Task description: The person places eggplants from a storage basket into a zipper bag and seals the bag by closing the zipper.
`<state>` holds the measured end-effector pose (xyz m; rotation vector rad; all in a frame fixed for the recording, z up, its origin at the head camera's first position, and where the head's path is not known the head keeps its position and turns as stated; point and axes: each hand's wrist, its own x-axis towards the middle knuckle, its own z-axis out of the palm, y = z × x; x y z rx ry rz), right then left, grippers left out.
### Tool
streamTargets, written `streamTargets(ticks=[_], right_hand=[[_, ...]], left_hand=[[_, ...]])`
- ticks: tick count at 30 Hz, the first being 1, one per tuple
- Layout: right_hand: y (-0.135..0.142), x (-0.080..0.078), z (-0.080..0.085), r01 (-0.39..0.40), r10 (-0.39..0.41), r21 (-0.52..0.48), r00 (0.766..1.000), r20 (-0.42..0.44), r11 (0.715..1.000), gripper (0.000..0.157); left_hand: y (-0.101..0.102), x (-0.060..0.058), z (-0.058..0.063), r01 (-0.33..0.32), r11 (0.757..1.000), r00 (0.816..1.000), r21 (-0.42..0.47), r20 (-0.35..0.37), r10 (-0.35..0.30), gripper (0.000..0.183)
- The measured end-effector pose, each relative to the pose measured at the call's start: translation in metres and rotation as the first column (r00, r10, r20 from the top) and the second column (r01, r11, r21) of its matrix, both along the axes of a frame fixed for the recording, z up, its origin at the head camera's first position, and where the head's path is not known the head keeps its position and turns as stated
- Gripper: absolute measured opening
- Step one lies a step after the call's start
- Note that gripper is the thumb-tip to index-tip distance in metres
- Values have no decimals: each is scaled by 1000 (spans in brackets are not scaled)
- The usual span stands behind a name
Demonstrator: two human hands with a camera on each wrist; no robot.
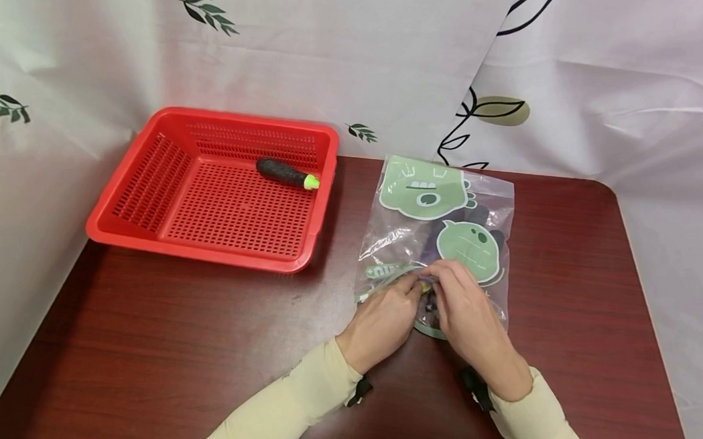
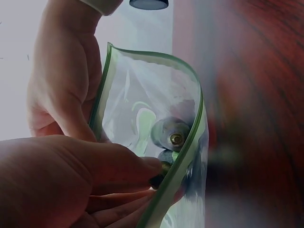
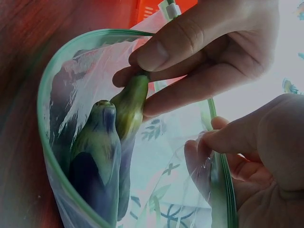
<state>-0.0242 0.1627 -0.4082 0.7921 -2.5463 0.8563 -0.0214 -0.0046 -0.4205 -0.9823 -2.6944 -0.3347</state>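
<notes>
A clear zip bag (image 1: 492, 194) with green cartoon prints lies flat, its mouth towards the person. In the right wrist view my left hand (image 3: 204, 47) reaches into the mouth. Its thumb and fingers pinch the stem end of an eggplant (image 3: 130, 102) inside. A second eggplant (image 3: 97, 156) sits beside that one in the bag. My right hand (image 1: 472, 314) holds the bag's edge by the green zip, spreading the mouth. Both hands nearly meet in the head view, where my left hand (image 1: 384, 322) and the bag largely hide the eggplants.
A red perforated basket (image 1: 234, 259) stands on the left of the dark red wooden table (image 1: 217, 345). One dark eggplant (image 1: 282, 172) with a bright green stem lies inside near its right wall. White leaf-printed sheeting (image 1: 277, 54) hangs behind and at both sides.
</notes>
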Motion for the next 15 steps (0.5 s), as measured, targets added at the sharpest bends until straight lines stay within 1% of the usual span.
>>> streamTargets(ticks=[2,7,10,15], right_hand=[[0,0,0,-2,2,-6,1000,-5,1000,30],[-1,-1,0,-14,13,-30,1000,-26,999,33],[-1,-1,0,-17,16,-36,999,-30,999,33],[-1,-1,-1,-16,15,-34,999,-28,999,33]], left_hand=[[1,1,-1,-2,1000,1000,-11,-3,2,26],[2,2,-1,4,1000,1000,-19,29,-3,26],[2,3,0,9,1000,999,-21,48,-8,27],[0,4,3,20,1000,999,-17,49,-19,29]])
